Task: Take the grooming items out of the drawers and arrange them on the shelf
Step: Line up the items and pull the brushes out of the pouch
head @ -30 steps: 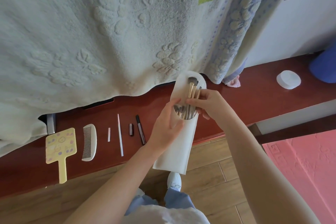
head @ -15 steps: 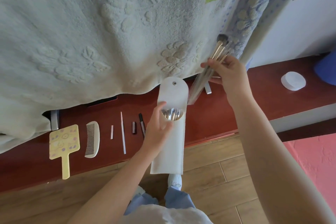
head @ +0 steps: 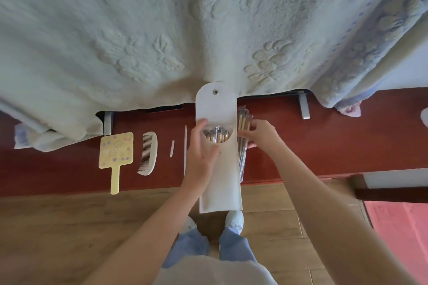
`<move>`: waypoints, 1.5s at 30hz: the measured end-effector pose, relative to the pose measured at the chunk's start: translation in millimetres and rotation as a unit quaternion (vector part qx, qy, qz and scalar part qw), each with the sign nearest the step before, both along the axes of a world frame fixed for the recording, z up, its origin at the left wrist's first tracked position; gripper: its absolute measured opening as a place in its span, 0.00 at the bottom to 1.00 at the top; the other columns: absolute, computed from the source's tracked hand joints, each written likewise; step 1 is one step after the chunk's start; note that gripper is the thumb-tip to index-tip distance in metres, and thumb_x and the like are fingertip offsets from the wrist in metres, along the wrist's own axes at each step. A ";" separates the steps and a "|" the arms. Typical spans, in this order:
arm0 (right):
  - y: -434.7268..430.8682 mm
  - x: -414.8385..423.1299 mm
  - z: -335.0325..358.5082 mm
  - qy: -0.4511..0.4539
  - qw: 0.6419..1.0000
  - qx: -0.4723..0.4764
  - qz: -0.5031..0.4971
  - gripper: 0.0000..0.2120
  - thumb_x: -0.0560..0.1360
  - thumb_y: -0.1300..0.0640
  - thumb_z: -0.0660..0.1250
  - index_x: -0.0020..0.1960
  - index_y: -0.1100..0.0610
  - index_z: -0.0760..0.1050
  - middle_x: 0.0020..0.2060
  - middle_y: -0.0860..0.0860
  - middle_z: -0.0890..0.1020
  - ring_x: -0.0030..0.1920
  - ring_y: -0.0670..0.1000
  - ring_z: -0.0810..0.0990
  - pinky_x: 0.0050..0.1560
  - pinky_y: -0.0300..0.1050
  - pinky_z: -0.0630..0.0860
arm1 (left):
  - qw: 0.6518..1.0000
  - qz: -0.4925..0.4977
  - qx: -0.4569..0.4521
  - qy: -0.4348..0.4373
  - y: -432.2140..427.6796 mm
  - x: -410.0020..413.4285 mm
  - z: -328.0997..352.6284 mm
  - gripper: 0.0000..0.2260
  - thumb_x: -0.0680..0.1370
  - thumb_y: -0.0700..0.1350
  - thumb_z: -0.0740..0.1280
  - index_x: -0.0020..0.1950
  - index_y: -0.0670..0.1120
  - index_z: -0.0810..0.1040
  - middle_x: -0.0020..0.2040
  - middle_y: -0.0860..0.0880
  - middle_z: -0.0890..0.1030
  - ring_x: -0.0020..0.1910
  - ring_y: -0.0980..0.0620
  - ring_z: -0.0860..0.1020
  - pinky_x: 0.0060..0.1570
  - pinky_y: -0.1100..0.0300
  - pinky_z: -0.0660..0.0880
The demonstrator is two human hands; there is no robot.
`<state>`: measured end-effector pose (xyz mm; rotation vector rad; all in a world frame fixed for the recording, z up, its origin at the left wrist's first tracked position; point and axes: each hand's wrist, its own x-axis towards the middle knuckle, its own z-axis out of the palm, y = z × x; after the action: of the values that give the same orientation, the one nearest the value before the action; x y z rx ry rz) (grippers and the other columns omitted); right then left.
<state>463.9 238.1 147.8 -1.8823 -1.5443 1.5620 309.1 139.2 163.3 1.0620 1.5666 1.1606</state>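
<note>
My left hand (head: 201, 155) grips a tall white brush pouch (head: 220, 183) with its snap flap open; several brushes still show in its mouth. My right hand (head: 261, 135) holds a bundle of makeup brushes (head: 243, 122) low against the red shelf (head: 347, 146), just right of the pouch. On the shelf to the left lie a yellow hand mirror (head: 115, 154), a white comb (head: 148, 152), a short white stick (head: 172, 148) and a long thin white stick (head: 185, 146).
Pale embossed towels (head: 162, 30) hang over the back of the shelf, with metal brackets (head: 304, 107) under them. Wooden floor (head: 58, 227) lies below the shelf edge, a pink mat (head: 398, 227) at right. A white round item (head: 425, 118) peeks at the right edge.
My right hand pulled the bundle of brushes out of the pouch, raised it, then brought it down onto the shelf to the right of the pouch. The pouch stays in my left hand.
</note>
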 end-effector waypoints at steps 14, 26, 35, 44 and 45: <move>-3.4 -11.6 0.4 -0.051 0.985 0.162 -0.036 0.15 0.79 0.52 0.58 0.62 0.54 0.75 0.55 0.56 0.79 0.47 0.55 0.79 0.51 0.51 0.77 | 0.995 -0.022 -0.057 -0.074 1.4 -4.4 -2.9 0.37 0.72 0.37 0.64 0.74 0.63 0.53 0.52 0.67 0.79 0.47 0.53 0.78 0.51 0.47 0.77; -40.5 49.9 38.7 0.154 0.975 0.159 -0.002 0.07 0.75 0.49 0.65 0.44 0.43 0.82 0.54 0.42 0.77 0.60 0.48 0.74 0.59 0.44 0.71 | 0.973 -0.094 -0.108 -0.183 24.9 36.1 9.9 0.18 0.76 0.45 0.68 0.65 0.55 0.72 0.55 0.49 0.81 0.48 0.51 0.83 0.43 0.59 0.79; -52.9 54.3 37.5 0.035 0.953 0.300 0.002 0.04 0.73 0.59 0.70 0.47 0.54 0.82 0.44 0.48 0.82 0.46 0.47 0.77 0.43 0.35 0.72 | 0.952 -0.081 -0.150 -0.253 44.3 50.3 16.8 0.14 0.80 0.42 0.59 0.63 0.52 0.76 0.49 0.49 0.83 0.46 0.51 0.82 0.45 0.58 0.78; -51.8 54.2 40.0 0.080 0.968 0.229 -0.056 0.11 0.75 0.59 0.68 0.38 0.45 0.78 0.39 0.48 0.81 0.40 0.43 0.76 0.42 0.33 0.69 | 0.963 -0.102 -0.129 -0.215 51.1 58.4 20.8 0.09 0.79 0.41 0.62 0.52 0.51 0.80 0.39 0.53 0.83 0.38 0.56 0.82 0.37 0.65 0.77; -52.3 55.3 39.4 0.078 0.967 0.235 -0.055 0.10 0.75 0.59 0.68 0.38 0.45 0.78 0.39 0.47 0.81 0.40 0.43 0.76 0.42 0.34 0.70 | 0.966 -0.102 -0.124 -0.204 51.8 59.5 21.1 0.09 0.79 0.41 0.62 0.51 0.51 0.80 0.40 0.53 0.83 0.38 0.57 0.81 0.37 0.66 0.77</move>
<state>519.2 185.8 187.1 -1.5148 -1.5421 1.1375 368.5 190.9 184.4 0.7410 1.2080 0.9419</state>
